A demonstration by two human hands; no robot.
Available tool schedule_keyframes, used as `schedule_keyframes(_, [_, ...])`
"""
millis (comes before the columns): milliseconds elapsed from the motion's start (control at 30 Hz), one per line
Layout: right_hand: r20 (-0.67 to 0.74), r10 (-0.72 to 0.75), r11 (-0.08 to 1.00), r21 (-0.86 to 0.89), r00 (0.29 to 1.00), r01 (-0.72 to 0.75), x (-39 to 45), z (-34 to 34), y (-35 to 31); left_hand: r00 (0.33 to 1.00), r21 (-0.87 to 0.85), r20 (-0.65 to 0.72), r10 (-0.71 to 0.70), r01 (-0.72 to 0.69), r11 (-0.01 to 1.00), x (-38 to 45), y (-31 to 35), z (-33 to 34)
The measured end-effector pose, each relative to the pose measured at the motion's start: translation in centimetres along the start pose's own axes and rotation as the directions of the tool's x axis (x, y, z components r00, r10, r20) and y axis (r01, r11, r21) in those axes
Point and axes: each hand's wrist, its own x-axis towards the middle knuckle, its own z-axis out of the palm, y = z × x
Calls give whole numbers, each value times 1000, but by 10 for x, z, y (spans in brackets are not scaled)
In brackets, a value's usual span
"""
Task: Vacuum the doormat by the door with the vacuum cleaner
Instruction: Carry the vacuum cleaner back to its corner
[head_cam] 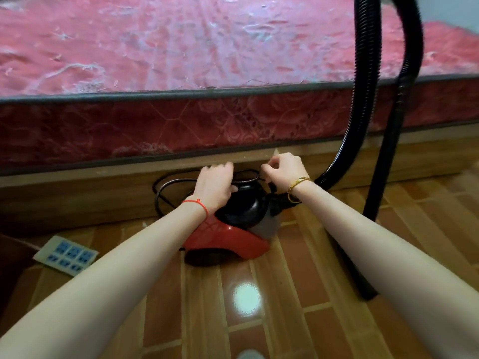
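Forearms reach to the vacuum cleaner (233, 229) on the floor by the bed, my left hand (213, 187) gripping its top, right hand (282, 169) pinching the cord (168, 185), which I judge could snag underneath; no doormat shows.

A bare red mattress (181, 42) with a quilted dark red side and grey piping fills the upper part of the view, lying on a low wooden bed frame (77, 193). Below it runs a glossy floor (285, 294) of brown wood-pattern tiles, with a bright light reflection (245, 297) near its front edge. A white power strip (66, 255) lies flat on the floor by the frame's left end.
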Motion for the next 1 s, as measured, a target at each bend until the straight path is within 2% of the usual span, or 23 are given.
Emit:
schedule_keyframes(200, [-255, -199, 980, -79, 946, 185, -13, -36, 6, 991, 41, 127, 50, -55, 998, 9, 4, 0])
schedule_keyframes(300, [-485, -302, 953, -145, 821, 265, -23, -54, 9, 980, 8, 199, 21, -23, 1000, 10, 12, -1])
schedule_keyframes(400, [-664, -242, 968, -116, 707, 222, -29, -72, 21, 967, 37, 256, -7, -3, 999, 14, 19, -8])
schedule_keyframes(567, [-745, 1, 998, 42, 667, 45, -27, -96, 62, 949, 80, 314, -18, -8, 997, 21, 23, -13])
schedule_keyframes(733, [-690, 246, 968, 137, 681, -211, -23, -106, 95, 946, 90, 325, -12, -19, 996, 26, 26, -13])
schedule_keyframes(800, [-574, 389, 921, 252, 721, -296, -20, -108, 103, 955, 98, 296, -5, -25, 995, 26, 27, -10])
schedule_keyframes(867, [-399, 501, 856, 359, 768, -371, -17, -111, 109, 971, 119, 238, 4, -33, 992, 25, 28, -4])
schedule_keyframes(933, [-271, 550, 806, 422, 790, -416, -12, -116, 116, 983, 129, 183, 8, -32, 991, 23, 30, 2])
schedule_keyframes(1000, [-205, 570, 776, 452, 796, -439, -6, -120, 124, 988, 121, 154, 15, -34, 992, 24, 32, 7])
